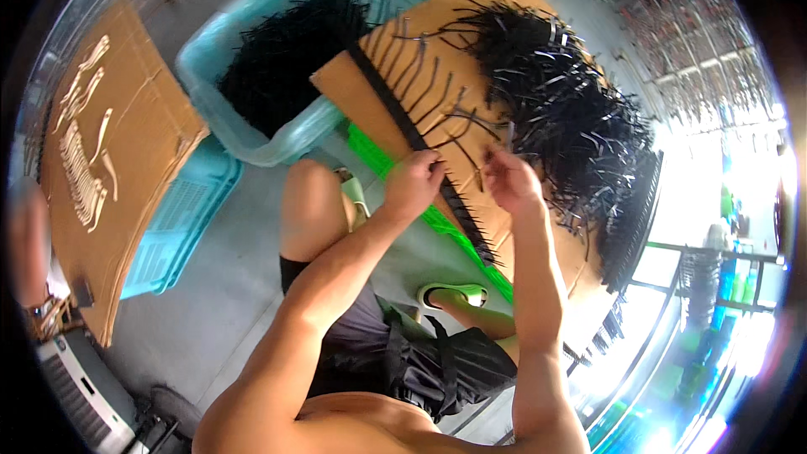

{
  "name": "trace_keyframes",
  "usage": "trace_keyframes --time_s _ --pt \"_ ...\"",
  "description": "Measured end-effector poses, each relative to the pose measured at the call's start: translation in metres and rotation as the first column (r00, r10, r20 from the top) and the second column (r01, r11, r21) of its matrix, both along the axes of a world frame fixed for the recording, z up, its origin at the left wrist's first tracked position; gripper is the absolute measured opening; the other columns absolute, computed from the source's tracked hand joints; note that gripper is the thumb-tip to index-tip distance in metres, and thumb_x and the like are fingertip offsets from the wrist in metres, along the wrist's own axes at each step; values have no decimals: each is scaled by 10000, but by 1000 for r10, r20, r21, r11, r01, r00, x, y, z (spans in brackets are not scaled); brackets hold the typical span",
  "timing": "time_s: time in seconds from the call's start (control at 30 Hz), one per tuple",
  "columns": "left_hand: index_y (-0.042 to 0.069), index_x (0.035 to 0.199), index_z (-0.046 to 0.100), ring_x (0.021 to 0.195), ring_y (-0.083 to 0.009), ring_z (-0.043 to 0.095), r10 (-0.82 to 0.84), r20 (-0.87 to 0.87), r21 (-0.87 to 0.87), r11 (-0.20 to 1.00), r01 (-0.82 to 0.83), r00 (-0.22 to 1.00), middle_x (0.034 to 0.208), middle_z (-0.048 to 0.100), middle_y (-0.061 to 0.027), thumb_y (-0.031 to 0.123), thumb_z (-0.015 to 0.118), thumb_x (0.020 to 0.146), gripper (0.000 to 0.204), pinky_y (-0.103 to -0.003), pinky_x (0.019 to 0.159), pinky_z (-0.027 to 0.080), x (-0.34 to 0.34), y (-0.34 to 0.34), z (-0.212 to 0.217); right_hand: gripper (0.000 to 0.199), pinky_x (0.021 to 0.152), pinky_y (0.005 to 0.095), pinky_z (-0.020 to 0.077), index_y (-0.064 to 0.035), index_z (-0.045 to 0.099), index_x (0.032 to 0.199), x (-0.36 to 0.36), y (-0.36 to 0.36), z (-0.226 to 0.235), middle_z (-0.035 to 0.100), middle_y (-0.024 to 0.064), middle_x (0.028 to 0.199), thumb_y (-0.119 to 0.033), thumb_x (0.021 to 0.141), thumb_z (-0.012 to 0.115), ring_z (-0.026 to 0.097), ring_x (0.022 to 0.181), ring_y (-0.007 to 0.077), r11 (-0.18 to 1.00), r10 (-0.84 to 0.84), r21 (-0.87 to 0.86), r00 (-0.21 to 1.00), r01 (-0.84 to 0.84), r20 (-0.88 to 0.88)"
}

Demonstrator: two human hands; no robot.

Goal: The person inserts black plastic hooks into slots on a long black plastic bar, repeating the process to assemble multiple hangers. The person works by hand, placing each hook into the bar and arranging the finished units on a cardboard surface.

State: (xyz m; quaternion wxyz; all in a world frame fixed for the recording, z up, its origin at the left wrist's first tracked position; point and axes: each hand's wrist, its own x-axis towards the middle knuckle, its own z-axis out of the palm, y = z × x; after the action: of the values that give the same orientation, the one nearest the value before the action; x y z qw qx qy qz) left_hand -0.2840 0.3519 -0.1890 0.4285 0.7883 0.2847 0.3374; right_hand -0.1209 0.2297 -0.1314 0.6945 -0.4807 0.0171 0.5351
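Pinching a thin black plastic strip (437, 170) in the closed left hand (412, 185) at the long black toothed rail (420, 145), right hand (510, 181) fingers nipped on another thin strip (509, 136), over flat brown corrugated cardboard sheet (353, 84), glossy tangled heap of black strips (572, 109) alongside, translucent turquoise plastic crate (210, 67) behind.

Bare from the waist up: no shirt, no sleeves on either forearm. No gloves on the left hand (414, 183) or the right hand (511, 181); no watch, ring or band to be made out on wrists or fingers. Dressed below in loose dark grey fabric shorts (395, 353), creased and bunched, with a black strap or drawstring looping down the front. Knees and shins uncovered. Shod in pale green open rubber slippers (454, 292), one clearly visible with a rounded toe strap, the other mostly hidden behind a knee.
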Motion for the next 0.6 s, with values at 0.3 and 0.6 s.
trace_keyframes --time_s 0.3,0.6 --pt "44 847 671 674 -295 661 1 65 205 979 -14 998 813 677 -128 104 727 784 104 -379 574 518 -3 -14 8 167 632 257 518 1 633 939 -57 9 18 679 66 839 -153 895 680 665 722 142 987 -35 -98 756 130 653" --pt "56 814 637 715 -323 631 -43 50 301 953 26 998 778 640 -111 41 688 752 82 -426 618 501 -7 -9 11 167 688 255 514 26 627 942 -78 24 0 675 64 803 -124 887 676 630 733 112 973 -120 -48 673 226 730"
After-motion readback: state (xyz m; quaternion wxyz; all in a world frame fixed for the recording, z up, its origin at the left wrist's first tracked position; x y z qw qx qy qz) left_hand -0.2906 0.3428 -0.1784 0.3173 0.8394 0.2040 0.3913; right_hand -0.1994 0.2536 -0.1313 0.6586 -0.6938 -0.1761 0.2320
